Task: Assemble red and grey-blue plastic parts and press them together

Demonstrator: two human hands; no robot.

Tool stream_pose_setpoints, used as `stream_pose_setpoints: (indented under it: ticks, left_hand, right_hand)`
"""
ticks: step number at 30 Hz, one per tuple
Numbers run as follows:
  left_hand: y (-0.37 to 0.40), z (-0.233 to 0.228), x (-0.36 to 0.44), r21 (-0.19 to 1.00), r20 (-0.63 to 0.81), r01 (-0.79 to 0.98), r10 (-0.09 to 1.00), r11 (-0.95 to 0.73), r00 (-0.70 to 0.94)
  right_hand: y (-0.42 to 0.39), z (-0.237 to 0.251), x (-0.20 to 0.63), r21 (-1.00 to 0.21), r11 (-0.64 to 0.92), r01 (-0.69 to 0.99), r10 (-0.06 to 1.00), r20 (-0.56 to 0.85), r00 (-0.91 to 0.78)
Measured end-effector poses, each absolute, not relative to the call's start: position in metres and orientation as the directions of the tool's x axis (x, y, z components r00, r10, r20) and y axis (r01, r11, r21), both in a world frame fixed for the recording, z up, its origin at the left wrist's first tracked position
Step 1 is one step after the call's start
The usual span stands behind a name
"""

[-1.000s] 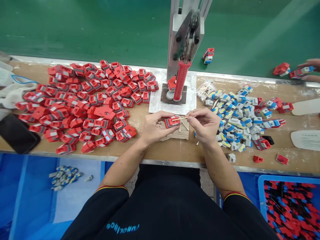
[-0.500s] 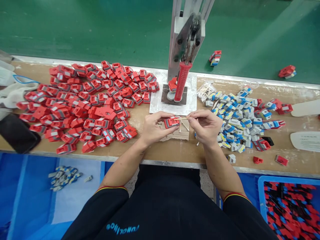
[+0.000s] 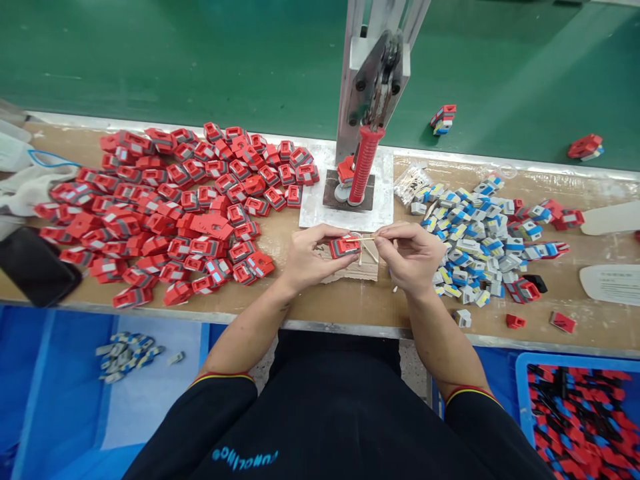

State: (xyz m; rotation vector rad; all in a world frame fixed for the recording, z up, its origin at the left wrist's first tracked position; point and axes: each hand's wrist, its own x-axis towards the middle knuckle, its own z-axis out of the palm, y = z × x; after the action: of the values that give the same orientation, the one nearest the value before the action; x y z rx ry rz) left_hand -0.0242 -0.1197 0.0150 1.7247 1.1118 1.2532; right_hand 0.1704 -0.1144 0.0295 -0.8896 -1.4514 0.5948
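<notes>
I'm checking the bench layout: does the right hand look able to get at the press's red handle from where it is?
Probably yes. The right hand is pinching a thin stick against the red part held by the left hand, so it is busy, but the red handle stands just beyond with nothing between.

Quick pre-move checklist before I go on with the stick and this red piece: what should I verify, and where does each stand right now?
1. Left hand grips the red piece: ok.
2. Right hand pinches the thin stick: ok.
3. Stick tip meets the piece: ok, though whether it sits in a slot, cannot tell.
4. Press handle stands apart from both hands: ok.
5. Red pile and blue-grey pile lie beside the hands on either side, not between them: ok.
</notes>
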Motion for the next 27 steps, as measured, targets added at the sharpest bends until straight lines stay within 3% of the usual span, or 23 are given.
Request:
stream_pose_setpoints:
  ticks: [5, 12, 18, 21, 24, 27]
  left_hand:
    - [-0.119, 0.013, -0.024, 0.897, 0.350, 0.236, 0.926, -0.375, 0.141]
    - [-0.115, 0.010, -0.029, 0.886, 0.382, 0.245, 0.919, -0.394, 0.097]
    - [-0.109, 0.007, -0.037, 0.885, 0.374, 0.267, 0.924, -0.380, 0.077]
    - [-0.108, 0.006, -0.039, 0.882, 0.362, 0.292, 0.928, -0.370, 0.084]
    - [-0.109, 0.008, -0.038, 0.874, 0.369, 0.308, 0.926, -0.377, 0.086]
    - [-0.110, 0.012, -0.036, 0.866, 0.372, 0.322, 0.923, -0.382, 0.093]
  right_hand:
    - [-0.113, 0.030, 0.174, -0.782, 0.566, 0.261, 0.795, 0.601, 0.079]
    - [-0.110, 0.032, 0.189, -0.825, 0.476, 0.305, 0.850, 0.520, 0.081]
    - [-0.102, 0.028, 0.192, -0.694, 0.497, 0.522, 0.867, 0.375, -0.327]
    - [-0.101, 0.025, 0.189, -0.654, 0.524, 0.546, 0.849, 0.348, -0.398]
    - [-0.102, 0.027, 0.191, -0.699, 0.491, 0.521, 0.870, 0.363, -0.333]
    - [-0.104, 0.029, 0.193, -0.801, 0.439, 0.407, 0.896, 0.423, -0.134]
